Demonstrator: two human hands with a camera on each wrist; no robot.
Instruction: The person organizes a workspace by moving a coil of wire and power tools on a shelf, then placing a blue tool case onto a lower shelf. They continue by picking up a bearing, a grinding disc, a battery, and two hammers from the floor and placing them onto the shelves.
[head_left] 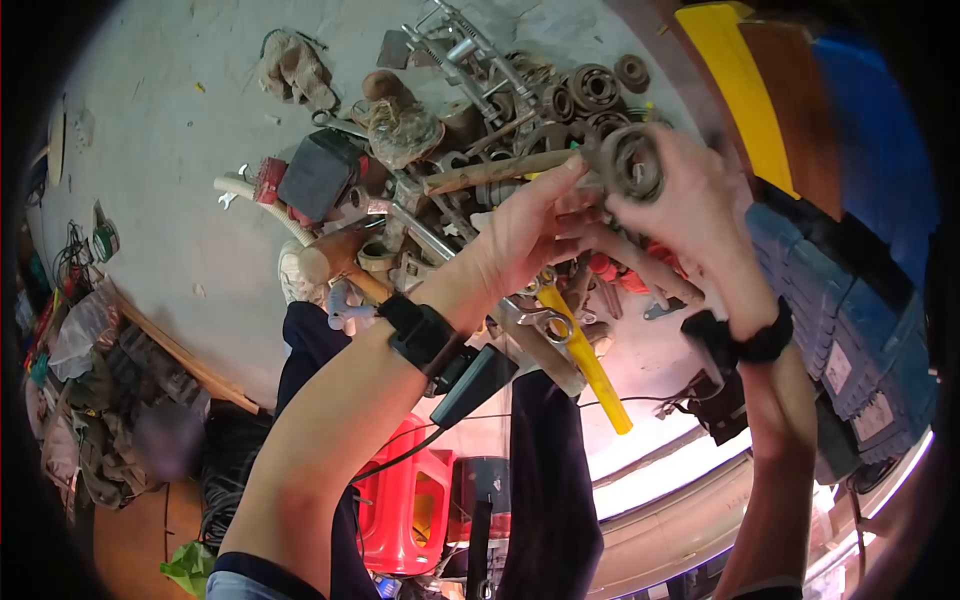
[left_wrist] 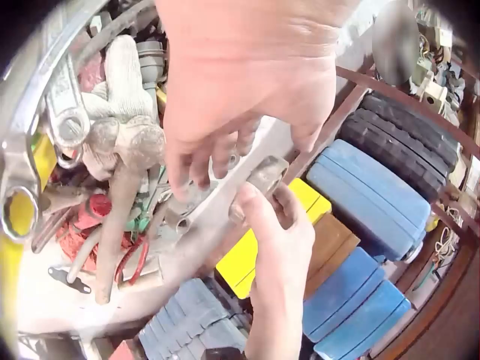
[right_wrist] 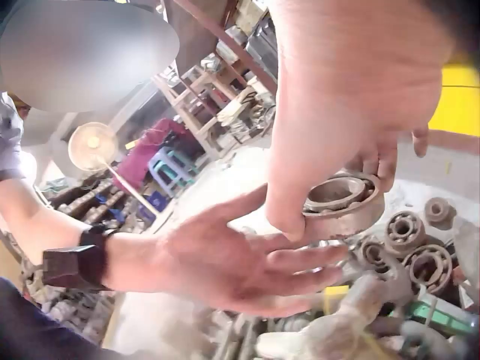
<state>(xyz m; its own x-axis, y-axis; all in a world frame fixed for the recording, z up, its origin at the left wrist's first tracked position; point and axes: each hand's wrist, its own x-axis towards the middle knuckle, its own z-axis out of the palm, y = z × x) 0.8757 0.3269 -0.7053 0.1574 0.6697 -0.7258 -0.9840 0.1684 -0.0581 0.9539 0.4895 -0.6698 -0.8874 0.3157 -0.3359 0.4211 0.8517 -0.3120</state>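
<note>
A ball bearing, ring-shaped and dull with grime, is gripped at its rim between the thumb and fingers of my right hand. Beside it my left hand has its fingers extended, palm turned toward the bearing. In the right wrist view the left fingers reach just under the bearing. Both hands are above a heap of tools and metal parts. At the heap's far side lie several more bearings.
Around the heap are a ring spanner, a yellow bar, a wooden handle and a work glove. A blue ribbed case stands at right. Below, a red plastic jug sits between the person's legs.
</note>
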